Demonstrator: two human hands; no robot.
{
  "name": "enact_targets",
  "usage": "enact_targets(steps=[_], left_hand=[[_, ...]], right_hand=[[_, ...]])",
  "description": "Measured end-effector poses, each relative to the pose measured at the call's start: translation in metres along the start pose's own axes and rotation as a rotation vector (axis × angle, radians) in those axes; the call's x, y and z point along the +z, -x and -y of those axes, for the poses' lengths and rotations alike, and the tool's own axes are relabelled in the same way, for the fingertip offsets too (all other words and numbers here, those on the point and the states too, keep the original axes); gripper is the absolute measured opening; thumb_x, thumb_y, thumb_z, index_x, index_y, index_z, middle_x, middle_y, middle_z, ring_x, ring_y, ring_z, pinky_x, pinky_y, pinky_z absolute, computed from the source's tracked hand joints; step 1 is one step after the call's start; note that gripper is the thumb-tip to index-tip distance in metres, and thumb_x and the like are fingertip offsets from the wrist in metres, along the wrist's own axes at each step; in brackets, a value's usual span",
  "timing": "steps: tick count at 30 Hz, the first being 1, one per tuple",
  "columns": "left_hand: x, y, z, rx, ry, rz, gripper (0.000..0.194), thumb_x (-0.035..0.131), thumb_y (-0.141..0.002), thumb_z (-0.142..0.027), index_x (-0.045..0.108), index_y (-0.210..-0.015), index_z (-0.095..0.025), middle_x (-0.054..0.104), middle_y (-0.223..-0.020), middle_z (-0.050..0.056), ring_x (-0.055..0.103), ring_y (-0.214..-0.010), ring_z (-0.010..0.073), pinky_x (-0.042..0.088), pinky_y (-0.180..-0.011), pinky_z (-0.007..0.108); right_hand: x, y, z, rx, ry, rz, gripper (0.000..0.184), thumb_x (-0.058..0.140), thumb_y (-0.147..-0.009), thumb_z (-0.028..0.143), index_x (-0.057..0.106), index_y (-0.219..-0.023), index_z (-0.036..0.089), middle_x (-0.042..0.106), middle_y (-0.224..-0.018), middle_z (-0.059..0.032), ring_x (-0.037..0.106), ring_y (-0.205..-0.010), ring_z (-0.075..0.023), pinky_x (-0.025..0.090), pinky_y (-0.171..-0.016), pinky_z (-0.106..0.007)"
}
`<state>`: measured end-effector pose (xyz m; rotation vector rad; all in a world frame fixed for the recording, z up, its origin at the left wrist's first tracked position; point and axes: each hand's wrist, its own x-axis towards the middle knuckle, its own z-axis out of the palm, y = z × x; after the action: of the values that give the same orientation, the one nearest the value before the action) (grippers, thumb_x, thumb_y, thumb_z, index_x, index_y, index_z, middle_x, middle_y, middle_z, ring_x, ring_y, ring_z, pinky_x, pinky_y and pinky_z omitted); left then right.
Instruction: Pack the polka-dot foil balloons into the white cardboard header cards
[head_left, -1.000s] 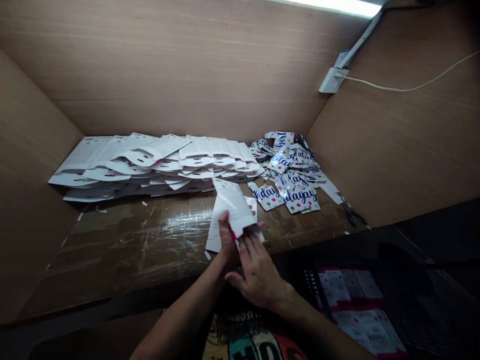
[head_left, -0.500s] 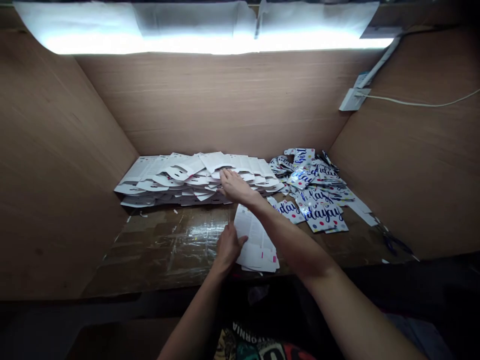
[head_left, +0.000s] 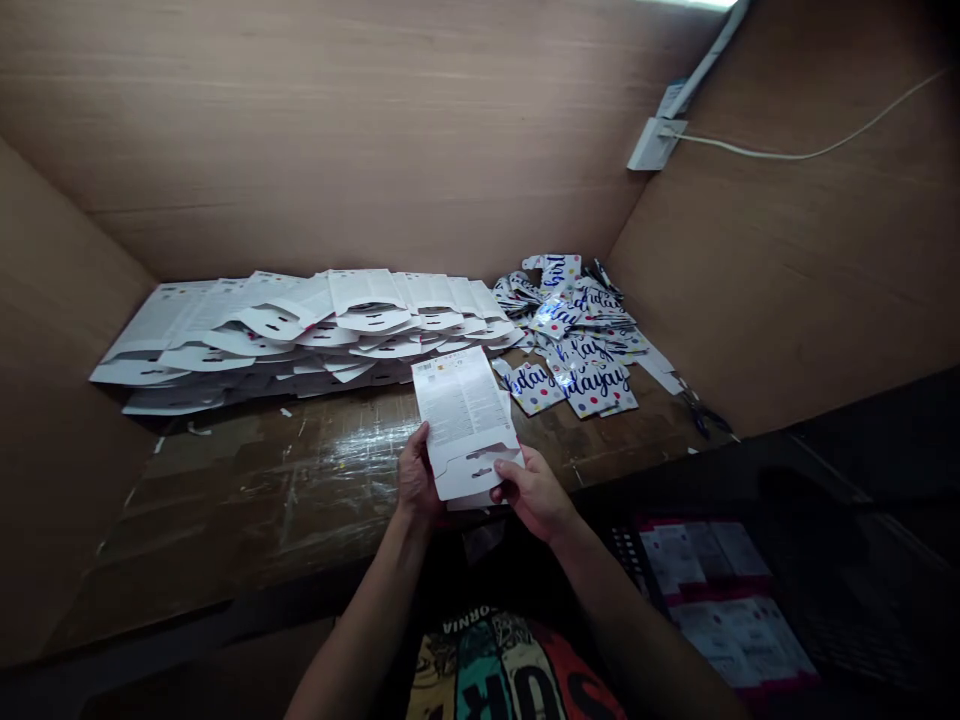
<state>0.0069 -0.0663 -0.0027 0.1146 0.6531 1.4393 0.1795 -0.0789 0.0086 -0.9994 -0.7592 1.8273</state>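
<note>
Both hands hold a white printed card sleeve (head_left: pixel 465 415) with a slotted hanging flap toward me, over the table's front edge. My left hand (head_left: pixel 418 475) grips its left side, thumb up along the edge. The thumb of my right hand (head_left: pixel 536 490) presses on the flap beside the hanging slot. At least one more white sheet shows beneath the sleeve. Beyond it lies a long pile of similar white sleeves (head_left: pixel 285 310), flaps facing me. To its right is a heap of white cards (head_left: pixel 600 380) with coloured dots and blue lettering reading "day".
Scissors (head_left: pixel 703 415) lie at the table's right edge beside white strips (head_left: pixel 656 362). Lower right, a dark crate (head_left: pixel 630 560) holds white and pink packs (head_left: pixel 720 600). Wooden panels (head_left: pixel 337 130) surround the brown table (head_left: pixel 262 500). A white socket box with a cable (head_left: pixel 654 145) hangs at right.
My right hand has come back from the pile to the sleeve at the front edge. A sleeve with its flap toward me is now on top in my hands. The view has tilted down and right.
</note>
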Motion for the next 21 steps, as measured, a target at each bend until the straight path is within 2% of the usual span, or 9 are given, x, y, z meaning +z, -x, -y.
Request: enact_targets(steps=[2, 5, 7, 11, 14, 16, 17, 19, 21], left_hand=[[0.005, 0.008, 0.001, -0.217, 0.054, 0.18, 0.078, 0.075, -0.078, -0.066, 0.065, -0.135, -0.013, 0.076, -0.123, 0.021, 0.068, -0.121, 0.0464, 0.053, -0.103, 0.063], [0.012, 0.02, 0.001, -0.357, 0.05, 0.382, 0.117, 0.071, -0.064, -0.089, 0.05, -0.152, -0.014, 0.064, -0.143, 0.027, 0.053, -0.139, 0.0538, 0.047, -0.106, 0.073], [0.018, 0.024, 0.002, -0.389, 0.036, 0.427, 0.123, 0.071, -0.061, -0.092, 0.046, -0.155, -0.016, 0.061, -0.147, 0.027, 0.05, -0.142, 0.0547, 0.048, -0.104, 0.073], [0.026, 0.025, 0.003, -0.373, 0.007, 0.396, 0.116, 0.071, -0.064, -0.091, 0.049, -0.153, -0.02, 0.064, -0.145, 0.024, 0.053, -0.139, 0.0542, 0.051, -0.102, 0.071], [0.026, 0.021, -0.003, -0.327, -0.005, 0.374, 0.115, 0.067, -0.07, -0.09, 0.047, -0.156, -0.015, 0.063, -0.146, 0.025, 0.056, -0.137, 0.052, 0.05, -0.107, 0.069], [0.024, 0.017, -0.011, -0.261, 0.023, 0.344, 0.115, 0.063, -0.074, -0.09, 0.044, -0.158, -0.013, 0.062, -0.147, 0.025, 0.057, -0.137, 0.0496, 0.049, -0.11, 0.067], [0.024, 0.014, -0.016, -0.221, 0.043, 0.324, 0.114, 0.061, -0.076, -0.089, 0.043, -0.159, -0.013, 0.063, -0.147, 0.024, 0.057, -0.138, 0.0481, 0.049, -0.111, 0.065], [0.023, 0.009, -0.025, -0.138, 0.08, 0.284, 0.109, 0.059, -0.081, -0.087, 0.042, -0.16, -0.014, 0.064, -0.144, 0.024, 0.058, -0.138, 0.045, 0.05, -0.112, 0.062], [0.023, 0.006, -0.03, -0.077, 0.095, 0.268, 0.104, 0.058, -0.084, -0.085, 0.042, -0.16, -0.016, 0.065, -0.144, 0.024, 0.058, -0.139, 0.0432, 0.05, -0.112, 0.061]], right_hand=[[-0.002, 0.005, 0.004, 0.07, -0.004, 0.016, 0.034, 0.086, -0.07, 0.035, 0.065, -0.09, 0.017, 0.069, -0.071, -0.0007, 0.053, -0.049, -0.0098, 0.04, -0.042, -0.021], [-0.006, 0.011, 0.005, 0.175, 0.008, 0.056, 0.034, 0.085, -0.068, 0.036, 0.061, -0.084, 0.017, 0.061, -0.059, 0.0028, 0.047, -0.043, -0.0079, 0.032, -0.038, -0.018], [-0.006, 0.012, -0.002, 0.16, 0.029, 0.035, 0.039, 0.085, -0.071, 0.044, 0.061, -0.085, 0.017, 0.059, -0.057, 0.0038, 0.045, -0.042, -0.008, 0.032, -0.037, -0.019], [-0.002, 0.01, -0.02, -0.044, 0.166, -0.129, 0.057, 0.073, -0.082, 0.073, 0.064, -0.084, 0.017, 0.054, -0.056, 0.004, 0.042, -0.042, -0.0099, 0.035, -0.036, -0.023], [-0.011, 0.002, -0.016, -0.08, 0.341, -0.028, 0.064, 0.057, -0.09, 0.081, 0.066, -0.086, 0.018, 0.059, -0.06, -0.0001, 0.051, -0.046, -0.0148, 0.042, -0.042, -0.028], [-0.025, -0.012, 0.002, -0.207, 0.564, 0.087, 0.06, 0.054, -0.096, 0.075, 0.07, -0.097, 0.017, 0.071, -0.078, -0.0056, 0.066, -0.065, -0.0214, 0.055, -0.06, -0.033], [-0.035, -0.023, 0.014, -0.318, 0.729, 0.075, 0.054, 0.057, -0.098, 0.069, 0.071, -0.106, 0.017, 0.075, -0.093, -0.0088, 0.071, -0.082, -0.0249, 0.058, -0.074, -0.037], [-0.053, -0.05, 0.037, -0.519, 1.17, -0.083, 0.05, 0.067, -0.096, 0.054, 0.066, -0.127, 0.014, 0.073, -0.123, -0.0154, 0.067, -0.115, -0.0301, 0.052, -0.099, -0.041], [-0.068, -0.081, 0.055, -0.552, 1.575, -0.243, 0.05, 0.071, -0.095, 0.037, 0.061, -0.134, 0.008, 0.068, -0.134, -0.0228, 0.059, -0.129, -0.0333, 0.045, -0.108, -0.043]])
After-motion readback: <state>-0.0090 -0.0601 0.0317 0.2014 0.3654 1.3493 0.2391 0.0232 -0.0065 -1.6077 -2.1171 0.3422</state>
